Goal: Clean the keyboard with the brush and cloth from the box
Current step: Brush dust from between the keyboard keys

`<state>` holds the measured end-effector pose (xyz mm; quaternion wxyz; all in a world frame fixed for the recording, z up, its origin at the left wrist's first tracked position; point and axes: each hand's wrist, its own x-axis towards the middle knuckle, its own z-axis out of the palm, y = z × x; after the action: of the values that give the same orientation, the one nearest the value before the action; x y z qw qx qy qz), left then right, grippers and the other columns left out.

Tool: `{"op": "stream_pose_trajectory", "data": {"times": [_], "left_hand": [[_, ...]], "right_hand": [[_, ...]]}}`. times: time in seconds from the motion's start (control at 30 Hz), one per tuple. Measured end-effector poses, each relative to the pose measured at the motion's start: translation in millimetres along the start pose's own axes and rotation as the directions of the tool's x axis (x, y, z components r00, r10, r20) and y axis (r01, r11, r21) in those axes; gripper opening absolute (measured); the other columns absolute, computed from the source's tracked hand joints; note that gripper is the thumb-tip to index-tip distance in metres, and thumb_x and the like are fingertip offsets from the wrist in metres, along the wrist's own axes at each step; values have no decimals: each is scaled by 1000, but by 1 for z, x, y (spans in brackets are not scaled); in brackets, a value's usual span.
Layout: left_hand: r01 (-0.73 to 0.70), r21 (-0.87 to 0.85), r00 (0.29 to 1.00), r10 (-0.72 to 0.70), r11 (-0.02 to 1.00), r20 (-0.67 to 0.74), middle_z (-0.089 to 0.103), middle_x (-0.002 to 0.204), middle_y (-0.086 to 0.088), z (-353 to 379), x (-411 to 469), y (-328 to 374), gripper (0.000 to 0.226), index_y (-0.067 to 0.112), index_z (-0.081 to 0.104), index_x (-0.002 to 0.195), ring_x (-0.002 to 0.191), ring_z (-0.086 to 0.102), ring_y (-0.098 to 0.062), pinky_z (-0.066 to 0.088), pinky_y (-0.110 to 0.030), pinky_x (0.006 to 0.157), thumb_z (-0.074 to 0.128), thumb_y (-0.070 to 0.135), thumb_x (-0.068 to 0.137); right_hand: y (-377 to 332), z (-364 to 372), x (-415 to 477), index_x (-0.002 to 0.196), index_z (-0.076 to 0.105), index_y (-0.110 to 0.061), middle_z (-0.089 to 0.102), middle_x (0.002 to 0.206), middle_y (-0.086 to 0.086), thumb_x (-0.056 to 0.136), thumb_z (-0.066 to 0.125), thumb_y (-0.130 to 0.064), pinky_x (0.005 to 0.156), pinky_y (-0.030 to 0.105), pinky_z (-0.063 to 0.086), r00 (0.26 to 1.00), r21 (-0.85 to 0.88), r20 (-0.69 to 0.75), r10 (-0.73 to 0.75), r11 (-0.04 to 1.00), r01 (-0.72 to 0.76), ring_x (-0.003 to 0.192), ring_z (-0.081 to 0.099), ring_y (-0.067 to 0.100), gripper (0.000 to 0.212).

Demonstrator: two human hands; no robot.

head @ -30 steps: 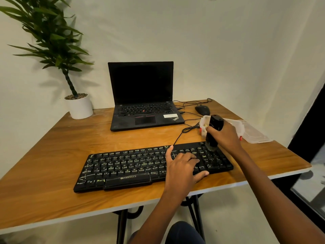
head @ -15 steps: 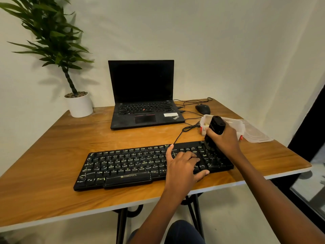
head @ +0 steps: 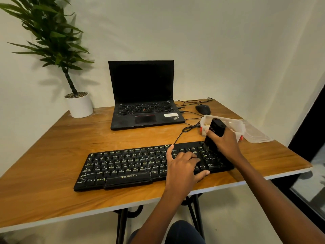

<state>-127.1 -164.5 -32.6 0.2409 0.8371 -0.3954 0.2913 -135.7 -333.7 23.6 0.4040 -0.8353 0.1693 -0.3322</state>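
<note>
Right grip (head: 226, 140) curls round the brush (head: 217, 127), bristle end down at the right end of the keyboard (head: 123, 164), apparently to sweep it; left grip (head: 182, 166) lies flat, fingers relaxed, likely steadying it.

Black keyboard (head: 123, 166), black brush (head: 215, 132), clear box (head: 235, 126), wood-grain table (head: 52, 147), white pot (head: 80, 106).

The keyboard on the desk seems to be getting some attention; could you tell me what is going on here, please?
A person is brushing the black keyboard. The right hand has its grip round a black brush, whose lower end meets the keys near the keyboard's right end. The left hand presses on the keys beside it, steadying the board. The clear box stands open behind the right hand, its lid lying alongside.
</note>
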Motion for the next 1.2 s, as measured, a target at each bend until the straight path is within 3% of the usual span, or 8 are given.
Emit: {"op": "stream_pose_trajectory", "data": {"times": [0.13, 0.27, 0.53, 0.63, 0.83, 0.97, 1.1, 1.2], "left_hand": [[-6, 2, 1000, 6, 1000, 1, 67, 89, 19, -1, 0, 0, 51, 32, 74, 88, 86, 63, -2, 12, -46, 110, 40, 69, 76], [-12, 6, 1000, 12, 1000, 0, 67, 89, 19, -1, 1, 0, 51, 33, 74, 88, 86, 63, -2, 12, -46, 109, 40, 69, 76], [-10, 14, 1000, 10, 1000, 4, 67, 90, 19, -1, 0, 0, 53, 32, 74, 89, 86, 63, -3, 12, -46, 110, 38, 69, 77], [-12, 15, 1000, 13, 1000, -8, 67, 90, 18, 0, -1, 0, 53, 32, 74, 89, 86, 63, -3, 12, -47, 110, 38, 69, 77], [-21, 23, 1000, 21, 1000, 3, 68, 91, 17, -1, -1, -1, 39, 30, 74, 90, 87, 64, -5, 9, -46, 110, 65, 65, 72], [-10, 23, 1000, 9, 1000, 2, 67, 90, 16, -2, 0, 0, 39, 30, 74, 89, 86, 64, -5, 10, -47, 110, 69, 64, 71], [-9, 33, 1000, 9, 999, -9, 68, 90, 16, -2, 1, 0, 38, 30, 74, 89, 86, 64, -5, 10, -47, 109, 68, 64, 71], [-14, 30, 1000, 14, 999, -10, 68, 91, 16, -1, 0, 0, 39, 29, 74, 90, 87, 64, -6, 10, -47, 110, 67, 63, 72]], "right_hand": [[-7, -5, 4, 118, 57, -11, 59, 95, -1, 86, 63, -30, 79, 32, 46, 999, -143, 1, -36, 989, 35, 89, 55, 16, 38], [-7, -2, 3, 109, 61, -14, 63, 92, 0, 85, 63, -33, 74, 30, 44, 998, -127, 52, -38, 991, 45, 87, 58, 18, 30], [-5, -10, -6, 114, 59, -13, 61, 96, 2, 84, 63, -30, 85, 42, 50, 1000, -85, 22, 6, 996, -4, 92, 57, 19, 35], [-6, -16, -7, 115, 59, -15, 63, 102, 3, 85, 64, -28, 84, 37, 50, 997, -8, 68, 33, 999, -33, 95, 58, 18, 34], [-7, -19, -14, 119, 56, -15, 60, 102, 1, 86, 63, -28, 84, 36, 49, 997, -24, 74, 4, 1000, -2, 96, 56, 16, 37], [-8, -22, -16, 120, 55, -14, 62, 104, 3, 86, 62, -31, 84, 37, 49, 997, -81, 83, -4, 997, 11, 98, 56, 19, 38], [-7, -27, -18, 122, 53, -15, 59, 104, 0, 87, 62, -26, 70, 21, 46, 987, 4, 156, 30, 1000, -31, 97, 56, 16, 38], [-4, -30, -21, 121, 55, -13, 60, 104, 0, 86, 64, -28, 77, 26, 47, 999, -44, -10, -33, 998, 33, 95, 55, 13, 39]]}}
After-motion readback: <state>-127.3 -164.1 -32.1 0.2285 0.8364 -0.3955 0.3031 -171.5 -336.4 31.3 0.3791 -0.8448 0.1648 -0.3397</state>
